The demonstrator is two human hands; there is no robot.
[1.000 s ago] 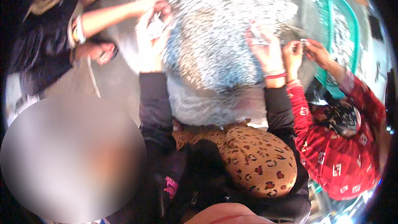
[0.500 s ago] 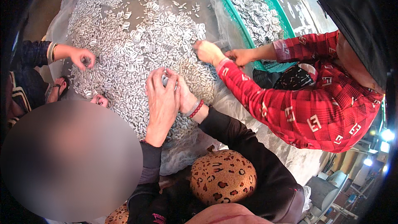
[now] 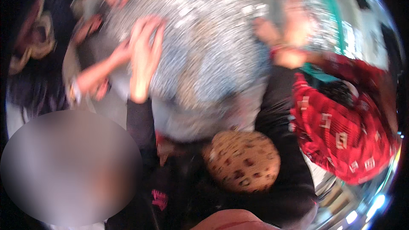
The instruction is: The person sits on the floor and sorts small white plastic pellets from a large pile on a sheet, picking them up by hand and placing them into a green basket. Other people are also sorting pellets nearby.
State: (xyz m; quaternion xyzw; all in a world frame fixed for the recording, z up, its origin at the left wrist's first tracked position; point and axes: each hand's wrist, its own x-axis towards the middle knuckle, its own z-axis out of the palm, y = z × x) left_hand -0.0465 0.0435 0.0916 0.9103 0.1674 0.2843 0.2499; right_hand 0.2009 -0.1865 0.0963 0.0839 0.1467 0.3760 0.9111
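Observation:
My left hand [image 3: 145, 55] is over the left part of a pile of small silver-grey pieces [image 3: 204, 21], its fingers stretched out and apart. I see nothing held in it. My right hand [image 3: 298, 21] is at the far right, over the green plastic basket [image 3: 340, 21], where more silver-grey pieces [image 3: 326, 30] lie. Motion smears its fingers, so whether it holds anything does not show. A bracelet circles my right wrist. The pieces are too blurred to make out one by one.
A co-worker in a red patterned shirt [image 3: 341, 132] sits at the right, a blurred hand [image 3: 268, 32] beside mine. Another person's arm [image 3: 100, 72] reaches in from the left, near my left hand. A round leopard-print thing [image 3: 243, 160] lies between my forearms.
My hands have parted from around a small grey stack. The right has gone far right to the basket, the left slightly up and left. The whole view has shifted and blurred.

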